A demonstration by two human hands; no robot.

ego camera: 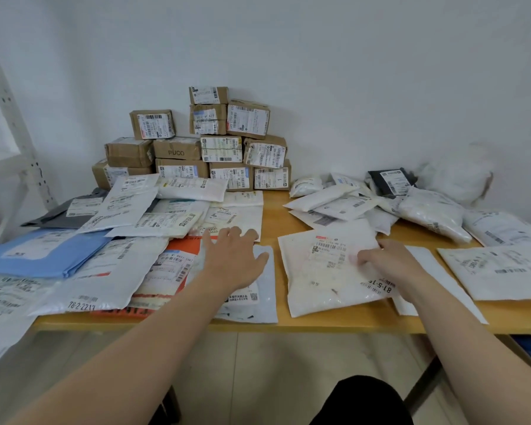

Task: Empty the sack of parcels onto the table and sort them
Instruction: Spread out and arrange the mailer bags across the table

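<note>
The right grip (383, 260) lies on the right edge of a white envelope (322, 280) at the front of the counter (272, 219), and its bent fingers hold it. Left of the envelope, the left grip (232, 259) is spread flat, fingers straight, over a pile of flat parcels (111, 240). Behind the envelope lie small bags (344, 204). Further behind it, to the left, brown boxes (215, 148) are stacked. To the right, the crumpled white sack (460, 179) lies at the wall.
</note>
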